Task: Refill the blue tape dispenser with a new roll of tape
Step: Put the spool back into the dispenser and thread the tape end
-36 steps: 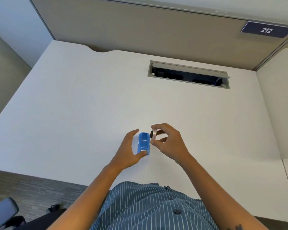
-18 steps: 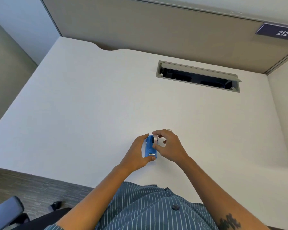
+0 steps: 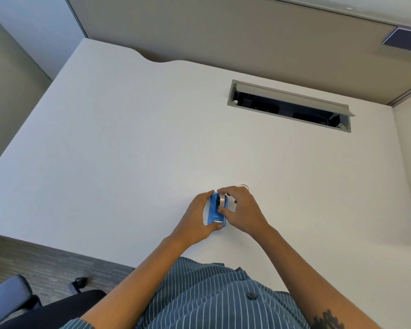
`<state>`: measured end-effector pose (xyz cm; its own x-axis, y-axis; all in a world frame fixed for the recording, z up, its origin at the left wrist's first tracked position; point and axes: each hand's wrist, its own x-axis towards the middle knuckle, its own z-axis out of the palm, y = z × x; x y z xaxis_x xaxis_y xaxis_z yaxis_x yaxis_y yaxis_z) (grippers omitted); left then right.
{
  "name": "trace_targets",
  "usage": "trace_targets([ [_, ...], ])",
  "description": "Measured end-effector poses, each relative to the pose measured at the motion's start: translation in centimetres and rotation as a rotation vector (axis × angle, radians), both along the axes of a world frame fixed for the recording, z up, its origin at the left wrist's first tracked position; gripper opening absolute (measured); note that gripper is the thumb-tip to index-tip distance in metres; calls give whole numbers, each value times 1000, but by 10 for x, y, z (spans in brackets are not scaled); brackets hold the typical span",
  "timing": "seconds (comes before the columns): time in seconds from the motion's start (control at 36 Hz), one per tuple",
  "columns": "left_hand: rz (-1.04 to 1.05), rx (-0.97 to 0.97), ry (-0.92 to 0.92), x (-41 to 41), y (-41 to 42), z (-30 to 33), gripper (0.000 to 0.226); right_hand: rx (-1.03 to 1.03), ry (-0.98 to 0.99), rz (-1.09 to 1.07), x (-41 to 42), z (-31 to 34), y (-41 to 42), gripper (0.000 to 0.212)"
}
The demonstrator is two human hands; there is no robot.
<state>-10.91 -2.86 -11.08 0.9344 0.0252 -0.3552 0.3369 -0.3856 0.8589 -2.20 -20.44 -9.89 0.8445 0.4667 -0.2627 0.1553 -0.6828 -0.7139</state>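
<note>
- I see the blue dispenser (image 3: 216,212) low and just right of centre in the frame, over the white bench (image 3: 128,150).
- My left hand (image 3: 198,218) is wrapped round the dispenser's left side, thumb under its near end, fingers curled over the far end.
- My right hand (image 3: 241,211) pinches the tape roll (image 3: 222,200) between thumb and forefinger, with the roll touching the dispenser's upper right edge; I cannot tell whether it is seated.
- A small clear ring (image 3: 243,186) peeks out just above my right hand; too hidden to identify.
- An open cable trough (image 3: 287,106) sits upper right.
- A dark sign (image 3: 405,40) at the top right edge reads "2", the rest cut off.
</note>
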Motion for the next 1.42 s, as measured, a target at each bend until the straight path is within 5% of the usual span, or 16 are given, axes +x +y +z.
trace_targets([
  [0.89,-51,-8,-64,6,4,-4,96,5,-53,17,-4,5,0,47],
  [1.42,-74,0,-124,18,6,-9,74,54,-84,-37,-2,10,-1,29],
])
